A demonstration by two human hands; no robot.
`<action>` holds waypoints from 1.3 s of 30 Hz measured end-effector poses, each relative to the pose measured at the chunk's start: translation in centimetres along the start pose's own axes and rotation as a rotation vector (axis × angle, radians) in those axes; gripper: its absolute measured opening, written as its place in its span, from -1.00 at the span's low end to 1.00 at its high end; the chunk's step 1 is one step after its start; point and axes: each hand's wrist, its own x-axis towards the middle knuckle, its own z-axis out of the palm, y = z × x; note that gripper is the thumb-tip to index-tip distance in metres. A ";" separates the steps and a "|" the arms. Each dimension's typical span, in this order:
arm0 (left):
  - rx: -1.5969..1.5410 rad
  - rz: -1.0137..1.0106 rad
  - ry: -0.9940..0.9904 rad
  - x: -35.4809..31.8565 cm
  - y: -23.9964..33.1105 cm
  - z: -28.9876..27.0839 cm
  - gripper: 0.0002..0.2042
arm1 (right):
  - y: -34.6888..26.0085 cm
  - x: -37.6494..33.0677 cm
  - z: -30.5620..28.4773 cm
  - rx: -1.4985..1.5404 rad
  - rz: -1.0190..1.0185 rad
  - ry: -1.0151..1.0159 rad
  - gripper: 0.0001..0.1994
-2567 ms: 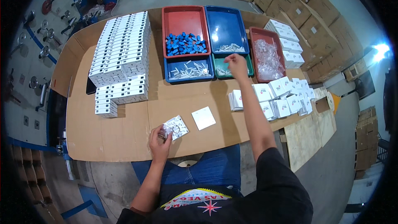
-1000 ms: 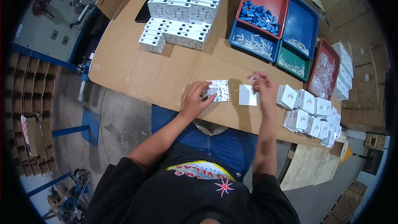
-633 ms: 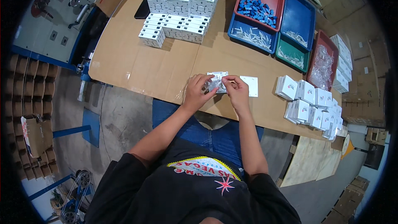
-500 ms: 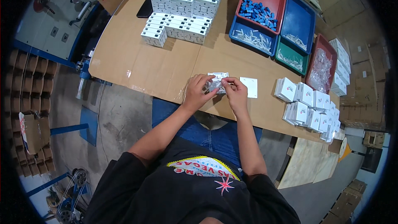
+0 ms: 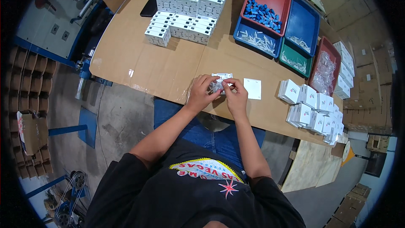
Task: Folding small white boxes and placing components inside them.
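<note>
Light is even and moderately bright over the cardboard tabletop (image 5: 160, 67), its source out of frame. Soft shadows lie right of the white box stack (image 5: 190, 0) and under the left hand (image 5: 199, 94) and right hand (image 5: 236, 97). The white card (image 5: 252, 88) looks nearly washed out; small glints sit on the table's left part and the clear plastic bags (image 5: 325, 67). The black shirt (image 5: 139, 194) swallows detail. The clear-wrapped piece (image 5: 217, 85) between the hands is indistinct. Fisheye curvature bends outer edges, and the corners fall to black.
</note>
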 end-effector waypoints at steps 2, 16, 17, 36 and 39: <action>0.004 0.001 -0.001 -0.1 -0.1 0.0 -0.54 | 0.6 0.0 0.5 0.010 -0.090 0.016 -0.88; -0.017 -0.046 0.008 0.1 -0.1 0.2 -0.59 | 0.9 0.2 -0.5 0.003 -0.066 -0.126 -0.80; -0.030 -0.036 -0.001 0.2 -0.1 0.6 -0.59 | 0.8 0.6 -1.0 0.018 -0.084 -0.074 -0.82; -0.080 -0.167 -0.006 0.3 0.1 1.1 -0.62 | 3.6 20.5 -30.9 -0.635 0.028 0.360 -0.81; -0.069 -0.174 0.001 0.4 0.2 0.7 -0.61 | 6.0 22.1 -30.7 -0.865 0.041 0.346 -0.83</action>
